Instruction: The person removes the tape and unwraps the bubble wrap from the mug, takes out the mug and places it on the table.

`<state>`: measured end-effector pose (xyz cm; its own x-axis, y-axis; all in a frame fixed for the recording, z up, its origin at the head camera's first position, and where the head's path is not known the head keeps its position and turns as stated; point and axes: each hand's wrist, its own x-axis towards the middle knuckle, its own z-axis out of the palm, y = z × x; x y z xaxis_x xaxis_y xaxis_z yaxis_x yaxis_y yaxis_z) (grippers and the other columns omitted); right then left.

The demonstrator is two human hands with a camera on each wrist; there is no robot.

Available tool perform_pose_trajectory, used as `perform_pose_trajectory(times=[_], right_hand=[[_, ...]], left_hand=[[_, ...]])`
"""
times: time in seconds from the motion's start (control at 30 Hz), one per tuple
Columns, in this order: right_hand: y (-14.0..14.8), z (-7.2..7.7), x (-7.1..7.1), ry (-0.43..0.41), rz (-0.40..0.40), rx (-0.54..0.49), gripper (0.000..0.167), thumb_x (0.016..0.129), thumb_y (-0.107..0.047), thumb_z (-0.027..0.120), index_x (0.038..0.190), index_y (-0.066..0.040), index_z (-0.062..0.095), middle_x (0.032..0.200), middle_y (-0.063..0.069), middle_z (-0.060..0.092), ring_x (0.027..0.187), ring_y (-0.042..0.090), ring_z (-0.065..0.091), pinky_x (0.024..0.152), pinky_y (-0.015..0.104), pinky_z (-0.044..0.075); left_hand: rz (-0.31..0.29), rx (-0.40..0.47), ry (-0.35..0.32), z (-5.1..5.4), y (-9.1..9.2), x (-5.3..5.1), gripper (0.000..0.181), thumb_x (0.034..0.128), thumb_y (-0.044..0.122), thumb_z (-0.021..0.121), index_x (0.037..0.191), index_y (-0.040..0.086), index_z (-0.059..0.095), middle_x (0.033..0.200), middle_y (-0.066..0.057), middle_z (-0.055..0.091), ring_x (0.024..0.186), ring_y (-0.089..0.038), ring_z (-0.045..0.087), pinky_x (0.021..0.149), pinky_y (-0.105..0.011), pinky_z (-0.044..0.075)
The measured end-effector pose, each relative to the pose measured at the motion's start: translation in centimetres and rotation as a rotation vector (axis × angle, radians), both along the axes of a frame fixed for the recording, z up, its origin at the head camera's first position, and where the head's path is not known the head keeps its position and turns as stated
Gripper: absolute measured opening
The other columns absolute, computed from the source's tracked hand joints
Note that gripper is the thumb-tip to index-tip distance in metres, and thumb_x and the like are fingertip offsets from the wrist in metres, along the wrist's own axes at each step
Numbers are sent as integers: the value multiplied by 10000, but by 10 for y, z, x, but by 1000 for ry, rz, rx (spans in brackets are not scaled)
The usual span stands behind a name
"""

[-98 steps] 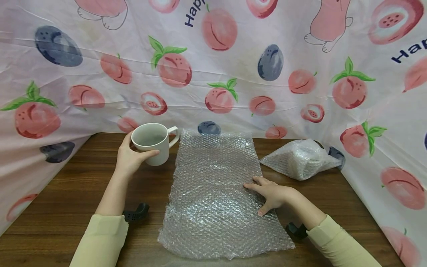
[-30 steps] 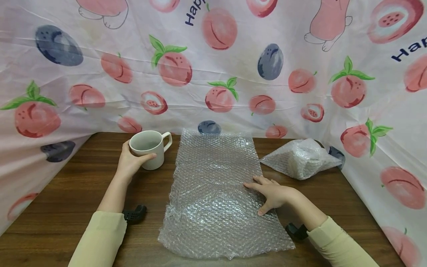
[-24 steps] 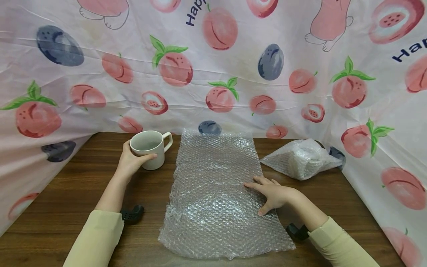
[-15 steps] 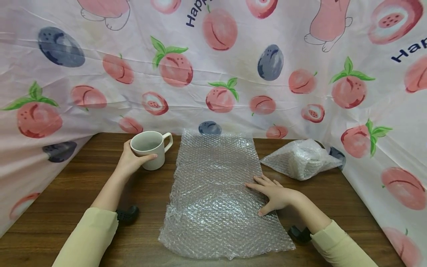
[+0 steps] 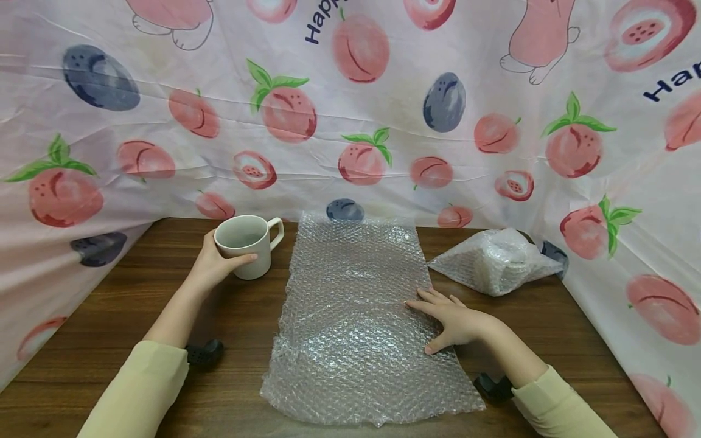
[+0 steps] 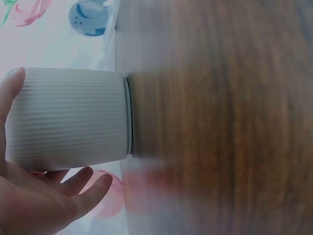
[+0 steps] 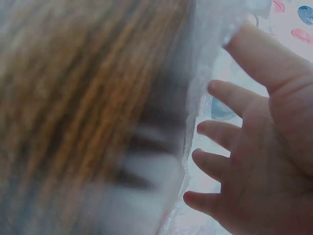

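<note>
At the back left of the table stands a white mug [image 5: 249, 258], upright, its handle pointing right. My left hand [image 5: 216, 261] grips it from the left side, thumb across the near face. The left wrist view shows the ribbed wall of the mug [image 6: 73, 117], its base meeting the wood, with the left hand [image 6: 39, 200] around it. A long sheet of clear bubble wrap [image 5: 350, 316] lies flat in the middle. Over its right edge my right hand [image 5: 454, 319] rests with fingers spread. Seen from the right wrist, that hand [image 7: 259, 142] holds nothing.
A bubble-wrapped bundle [image 5: 501, 261] sits at the back right, its contents blurred by the wrap. The brown wooden table [image 5: 235, 401] is bounded at the back and sides by a fruit-print cloth [image 5: 383, 109]. Black wrist devices [image 5: 205, 353] are on both wrists.
The mug has come down and slightly left, onto the table, still in my left hand. My left forearm has swung outward to the left. The right hand has barely moved.
</note>
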<state>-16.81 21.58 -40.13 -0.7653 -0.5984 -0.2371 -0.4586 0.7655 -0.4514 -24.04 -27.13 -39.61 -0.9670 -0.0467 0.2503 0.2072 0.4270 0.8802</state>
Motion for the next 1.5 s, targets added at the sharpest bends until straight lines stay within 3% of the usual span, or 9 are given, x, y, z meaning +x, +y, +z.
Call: perform_pose_trajectory(times=[0.37, 0.6, 0.83, 1.03, 1.2, 1.5], right_hand=[[-1, 8, 3, 74, 15, -75, 821, 811, -362, 763, 1469, -64, 373, 1538, 230, 192, 1398, 451, 93, 1039, 683, 84], [1, 16, 4, 148, -1, -133, 822, 821, -355, 759, 1480, -72, 355, 1515, 232, 256, 1380, 417, 215, 1036, 624, 239], [3, 24, 4, 185, -22, -181, 802, 833, -380, 743, 1481, -100, 363, 1514, 202, 281, 1375, 385, 257, 1037, 593, 272], [8, 34, 4, 289, -59, -210, 764, 838, -428, 725, 1459, -114, 409, 1479, 180, 359, 1348, 376, 314, 1026, 589, 292], [13, 42, 7, 363, -95, -276, 697, 849, -405, 721, 1425, -112, 460, 1448, 157, 409, 1323, 356, 356, 1004, 577, 331], [20, 54, 10, 499, -162, -356, 576, 836, -259, 761, 1339, -79, 548, 1369, 146, 504, 1257, 349, 443, 978, 555, 367]], left_hand=[[60, -77, -31, 19, -2, 7, 1173, 782, 324, 802, 1515, 36, -69, 1461, -334, 220, 1310, -459, 276, 1015, -583, 291], [83, -99, 33, 34, 1, 10, 1159, 778, 371, 798, 1532, 73, -30, 1491, -299, 190, 1345, -441, 230, 1036, -606, 241], [74, -196, 83, 49, 12, 11, 1105, 786, 419, 777, 1530, 35, 56, 1477, -286, 205, 1348, -432, 208, 1040, -617, 217], [30, -287, 201, 58, 29, 13, 960, 815, 384, 759, 1510, 33, 198, 1445, -247, 280, 1314, -426, 253, 1008, -618, 259], [-10, -302, 267, 66, 46, 14, 843, 849, 369, 724, 1488, 42, 284, 1489, -209, 266, 1344, -401, 254, 1022, -630, 236], [-124, -206, 300, 72, 79, 14, 722, 882, 315, 698, 1468, 78, 351, 1483, -155, 321, 1363, -326, 268, 1050, -573, 250]])
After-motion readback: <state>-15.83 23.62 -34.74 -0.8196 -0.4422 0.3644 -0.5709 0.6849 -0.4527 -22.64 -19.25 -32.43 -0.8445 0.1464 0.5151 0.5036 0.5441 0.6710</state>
